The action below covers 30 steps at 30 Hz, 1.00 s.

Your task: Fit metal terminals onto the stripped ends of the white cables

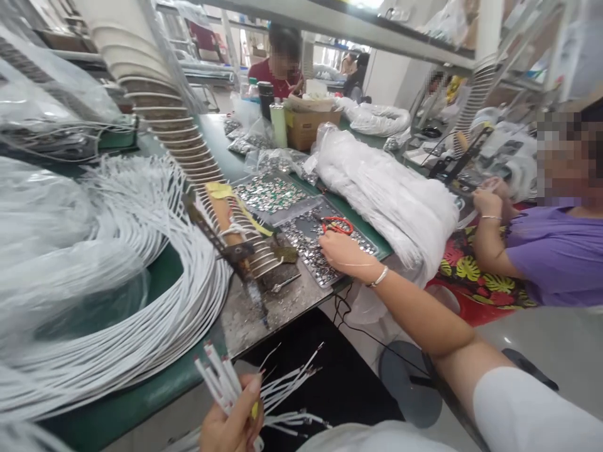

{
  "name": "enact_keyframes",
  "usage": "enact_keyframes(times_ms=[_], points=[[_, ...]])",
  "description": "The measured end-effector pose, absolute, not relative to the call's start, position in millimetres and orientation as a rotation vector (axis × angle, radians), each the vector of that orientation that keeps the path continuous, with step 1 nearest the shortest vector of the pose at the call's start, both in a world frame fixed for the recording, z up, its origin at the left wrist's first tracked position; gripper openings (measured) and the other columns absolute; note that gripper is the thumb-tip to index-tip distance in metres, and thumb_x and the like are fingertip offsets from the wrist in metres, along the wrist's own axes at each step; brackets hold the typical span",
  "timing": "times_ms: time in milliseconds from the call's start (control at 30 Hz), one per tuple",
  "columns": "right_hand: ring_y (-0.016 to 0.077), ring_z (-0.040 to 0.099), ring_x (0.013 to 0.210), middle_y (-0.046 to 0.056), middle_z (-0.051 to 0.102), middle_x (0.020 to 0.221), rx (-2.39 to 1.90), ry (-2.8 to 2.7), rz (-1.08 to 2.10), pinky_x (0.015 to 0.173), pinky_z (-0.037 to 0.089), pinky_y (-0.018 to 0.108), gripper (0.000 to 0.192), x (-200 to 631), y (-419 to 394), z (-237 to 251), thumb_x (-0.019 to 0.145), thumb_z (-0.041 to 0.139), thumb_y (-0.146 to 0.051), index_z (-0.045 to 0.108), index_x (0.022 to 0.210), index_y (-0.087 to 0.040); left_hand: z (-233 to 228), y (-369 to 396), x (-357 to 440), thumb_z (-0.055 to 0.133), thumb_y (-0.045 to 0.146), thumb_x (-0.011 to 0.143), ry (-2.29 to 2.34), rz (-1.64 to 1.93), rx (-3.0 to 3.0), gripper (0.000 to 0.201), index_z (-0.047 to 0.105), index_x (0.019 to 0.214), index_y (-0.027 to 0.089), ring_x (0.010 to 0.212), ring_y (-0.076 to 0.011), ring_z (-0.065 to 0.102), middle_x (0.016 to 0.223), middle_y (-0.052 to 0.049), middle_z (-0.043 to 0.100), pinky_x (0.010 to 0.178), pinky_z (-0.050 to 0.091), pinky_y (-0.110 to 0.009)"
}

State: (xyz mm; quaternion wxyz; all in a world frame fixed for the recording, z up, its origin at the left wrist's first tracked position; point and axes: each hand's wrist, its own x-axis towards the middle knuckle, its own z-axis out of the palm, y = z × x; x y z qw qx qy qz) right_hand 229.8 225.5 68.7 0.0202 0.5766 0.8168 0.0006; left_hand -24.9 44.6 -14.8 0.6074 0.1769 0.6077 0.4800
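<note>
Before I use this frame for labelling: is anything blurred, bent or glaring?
Head view: the edges bow, so the white cable bundle and ribbed hose curve; the left hand with its cable ends is soft at the bottom edge; the right hand is sharper; glare at top.

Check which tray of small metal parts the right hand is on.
The nearer dark tray, the one with red-handled scissors lying on it; the right hand rests there. The far tray is untouched.

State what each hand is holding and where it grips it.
The left hand grips a bundle of white cables just below their stripped ends. The right hand rests on a tray of small metal parts; whether it pinches one cannot be told.
</note>
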Motion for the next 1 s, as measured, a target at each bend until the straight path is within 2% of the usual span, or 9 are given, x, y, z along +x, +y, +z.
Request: enact_keyframes(times_ms=[167,333,433,500,567,633,733,867,1000], points=[[0.0242,0.062,0.087,0.017,0.063,0.095,1.719,2.548,-0.007,0.075,0.043,0.030,0.018,235.9,224.3,71.2,0.092,0.046,-0.008,0.064,0.096,-0.007,-9.0,43.2,-16.7,0.081,0.047,0.060,1.373,1.146,0.448,0.041,0.062,0.076,0.014,0.042,-0.0036,0.021,0.046,0.010,0.027,0.039,0.017,-0.016],[0.0216,0.060,0.091,0.014,0.063,0.100,1.786,2.594,0.069,0.076,0.041,0.028,0.020,244.0,227.4,69.8,0.097,0.043,-0.015,0.062,0.095,-0.010,-9.7,40.2,-18.1,0.079,0.047,0.064,1.352,1.108,0.499,0.039,0.061,0.076,0.014,0.042,-0.0034,0.020,0.048,0.009,0.027,0.040,0.017,-0.016],[0.0205,0.060,0.091,0.011,0.064,0.098,1.995,2.779,0.059,0.078,0.043,0.028,0.017,255.1,220.8,71.6,0.097,0.047,-0.018,0.063,0.093,-0.012,-3.6,39.4,-17.2,0.078,0.047,0.064,1.373,1.105,0.496,0.038,0.060,0.074,0.015,0.041,-0.0039,0.021,0.048,0.009,0.027,0.039,0.017,-0.017],[0.0181,0.061,0.085,0.008,0.066,0.091,2.113,3.036,-0.090,0.078,0.044,0.027,0.013,257.1,204.2,73.7,0.094,0.051,-0.017,0.064,0.090,-0.014,2.8,39.3,-14.5,0.076,0.046,0.064,1.386,1.109,0.490,0.036,0.059,0.074,0.015,0.041,-0.0041,0.021,0.048,0.009,0.028,0.038,0.016,-0.017],[0.0152,0.061,0.078,0.004,0.067,0.085,2.038,3.247,-0.373,0.076,0.045,0.026,0.012,249.4,176.8,73.5,0.093,0.054,-0.017,0.065,0.088,-0.016,8.7,38.9,-11.1,0.076,0.045,0.064,1.378,1.100,0.484,0.035,0.059,0.074,0.015,0.041,-0.0040,0.020,0.048,0.009,0.028,0.038,0.016,-0.017],[0.0132,0.060,0.075,0.003,0.066,0.081,1.729,3.343,-0.736,0.072,0.046,0.024,0.011,231.7,143.3,67.8,0.093,0.055,-0.017,0.065,0.091,-0.017,12.4,37.3,-7.8,0.075,0.044,0.065,1.354,1.085,0.488,0.035,0.058,0.075,0.016,0.042,-0.0040,0.019,0.049,0.010,0.027,0.039,0.015,-0.017],[0.0133,0.061,0.076,0.006,0.067,0.084,1.421,3.431,-1.030,0.071,0.049,0.023,0.012,196.8,98.4,49.1,0.094,0.054,-0.018,0.065,0.098,-0.015,13.6,32.0,-5.6,0.074,0.045,0.067,1.314,1.017,0.526,0.035,0.057,0.075,0.016,0.044,-0.0047,0.018,0.049,0.010,0.025,0.042,0.014,-0.018],[0.0136,0.061,0.079,0.009,0.067,0.087,1.173,3.465,-1.169,0.072,0.052,0.022,0.018,167.9,69.9,27.0,0.096,0.047,-0.017,0.063,0.102,-0.012,9.8,22.2,-9.0,0.071,0.050,0.071,1.273,0.883,0.614,0.038,0.054,0.071,0.016,0.046,-0.0062,0.017,0.049,0.009,0.025,0.044,0.014,-0.021],[0.0139,0.061,0.079,0.009,0.067,0.087,1.077,3.510,-1.091,0.071,0.051,0.022,0.019,166.9,67.3,24.9,0.096,0.046,-0.016,0.064,0.101,-0.012,3.2,14.5,-14.1,0.070,0.049,0.073,1.256,0.862,0.646,0.037,0.053,0.069,0.017,0.047,-0.0072,0.018,0.049,0.008,0.026,0.045,0.015,-0.023]])
